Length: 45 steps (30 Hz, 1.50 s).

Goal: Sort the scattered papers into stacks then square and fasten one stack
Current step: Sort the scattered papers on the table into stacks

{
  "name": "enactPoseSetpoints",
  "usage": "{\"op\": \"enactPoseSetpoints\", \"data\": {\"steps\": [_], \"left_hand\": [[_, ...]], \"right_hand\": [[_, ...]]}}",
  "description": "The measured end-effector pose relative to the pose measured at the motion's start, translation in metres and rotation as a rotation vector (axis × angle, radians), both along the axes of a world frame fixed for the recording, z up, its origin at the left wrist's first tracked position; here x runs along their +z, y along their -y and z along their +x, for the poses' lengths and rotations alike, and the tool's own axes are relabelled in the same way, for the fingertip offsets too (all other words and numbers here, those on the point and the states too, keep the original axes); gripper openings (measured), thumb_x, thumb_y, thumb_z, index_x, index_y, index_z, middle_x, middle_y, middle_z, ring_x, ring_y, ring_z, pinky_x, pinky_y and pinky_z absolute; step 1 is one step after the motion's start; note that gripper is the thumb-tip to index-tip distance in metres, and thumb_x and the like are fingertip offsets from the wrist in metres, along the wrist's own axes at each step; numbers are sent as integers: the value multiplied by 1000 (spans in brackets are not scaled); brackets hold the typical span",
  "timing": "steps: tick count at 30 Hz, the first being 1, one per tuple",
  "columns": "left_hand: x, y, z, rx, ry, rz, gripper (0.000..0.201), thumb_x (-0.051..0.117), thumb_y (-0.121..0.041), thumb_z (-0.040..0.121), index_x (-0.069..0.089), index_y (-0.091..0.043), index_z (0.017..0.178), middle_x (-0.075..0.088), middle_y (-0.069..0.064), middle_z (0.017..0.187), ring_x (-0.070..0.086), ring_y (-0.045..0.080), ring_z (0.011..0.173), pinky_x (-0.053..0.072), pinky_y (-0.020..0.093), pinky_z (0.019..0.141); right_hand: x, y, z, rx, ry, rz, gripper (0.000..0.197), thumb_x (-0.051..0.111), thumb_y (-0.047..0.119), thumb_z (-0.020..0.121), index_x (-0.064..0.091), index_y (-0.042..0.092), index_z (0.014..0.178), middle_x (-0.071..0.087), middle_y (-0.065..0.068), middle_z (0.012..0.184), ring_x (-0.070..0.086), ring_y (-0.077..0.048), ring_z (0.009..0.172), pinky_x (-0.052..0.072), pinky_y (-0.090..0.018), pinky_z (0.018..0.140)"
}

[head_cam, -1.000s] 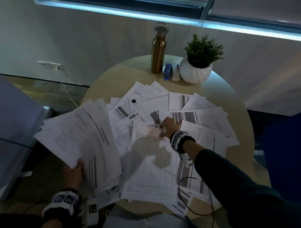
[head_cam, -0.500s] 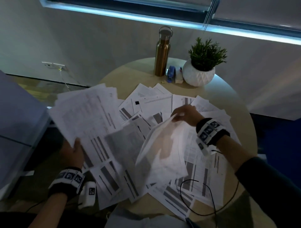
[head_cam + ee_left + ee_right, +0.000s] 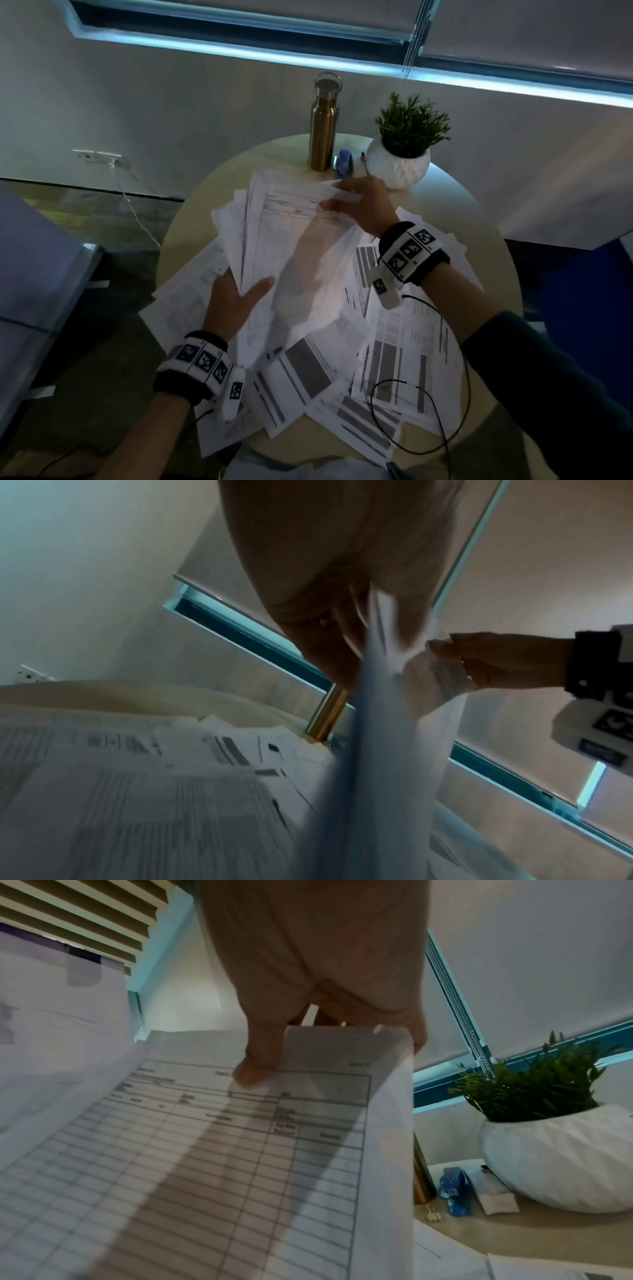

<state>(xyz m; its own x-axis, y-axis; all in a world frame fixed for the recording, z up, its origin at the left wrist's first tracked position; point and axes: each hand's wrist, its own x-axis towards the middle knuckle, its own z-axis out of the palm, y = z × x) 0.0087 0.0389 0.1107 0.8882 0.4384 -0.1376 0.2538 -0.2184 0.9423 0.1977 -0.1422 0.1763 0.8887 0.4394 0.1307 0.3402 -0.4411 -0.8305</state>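
Observation:
Over the middle of the round table my left hand (image 3: 239, 294) grips the near edge of a loose stack of papers (image 3: 274, 246), thumb on top. My right hand (image 3: 352, 202) pinches the far top corner of a sheet printed with a table (image 3: 308, 219), which lies on top of that stack. The right wrist view shows its thumb (image 3: 257, 1066) pressed on the table sheet (image 3: 240, 1150). In the left wrist view the stack (image 3: 377, 750) stands edge-on under the fingers (image 3: 325, 642). Several scattered papers (image 3: 404, 359) cover the table below. A blue stapler (image 3: 344, 161) stands at the back.
A gold bottle (image 3: 323, 126) and a white plant pot (image 3: 399, 164) stand at the table's (image 3: 191, 219) far edge. Beside the stapler (image 3: 453, 1191) lie a small white box (image 3: 493, 1194) and a binder clip (image 3: 433, 1217). A black cable (image 3: 455, 394) loops over the near right papers.
My left hand carried its stack from the left side to the middle. My right hand lifted the table sheet off the table and brought it onto the stack's top.

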Motion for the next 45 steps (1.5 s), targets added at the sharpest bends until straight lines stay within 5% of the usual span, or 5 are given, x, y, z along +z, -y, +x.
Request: {"op": "enactPoseSetpoints", "data": {"steps": [6, 11, 16, 32, 45], "left_hand": [[-20, 4, -17, 174, -53, 25, 43, 63, -7, 85, 52, -2, 126, 57, 6, 117, 54, 22, 109, 39, 31, 91], [-36, -7, -47, 281, -188, 14, 47, 58, -12, 88, 44, -13, 133, 50, 17, 133, 45, 35, 123, 34, 49, 104], [-51, -25, -68, 324, -326, -67, 50, 58, -16, 88, 41, -17, 136, 46, 14, 139, 42, 37, 127, 33, 56, 106], [-56, -14, -65, 368, -382, -65, 57, 60, -16, 88, 36, -14, 139, 42, 16, 143, 38, 37, 130, 28, 52, 110], [-55, -9, -69, 403, -355, -124, 53, 59, -15, 89, 39, -12, 138, 45, 16, 140, 41, 35, 127, 29, 49, 108]], "right_hand": [[-54, 54, -9, -114, 61, -132, 56, 74, 31, 75, 47, 24, 123, 57, 0, 120, 55, -19, 108, 44, -41, 92], [-134, 154, -28, -329, -469, -820, 97, 83, 33, 66, 24, 11, 140, 35, -20, 143, 37, -37, 131, 35, -53, 105], [-172, 212, -59, -654, -862, -758, 142, 86, 44, 56, -16, -1, 144, -3, -19, 157, 2, -34, 146, 18, -46, 118], [-130, 217, -78, -815, -510, -118, 26, 69, 3, 80, 63, -19, 93, 66, -27, 91, 64, -41, 90, 52, -31, 63], [-168, 145, -56, -644, -705, -490, 108, 88, 15, 58, 19, 4, 141, 29, -20, 148, 34, -35, 134, 34, -45, 111]]}}
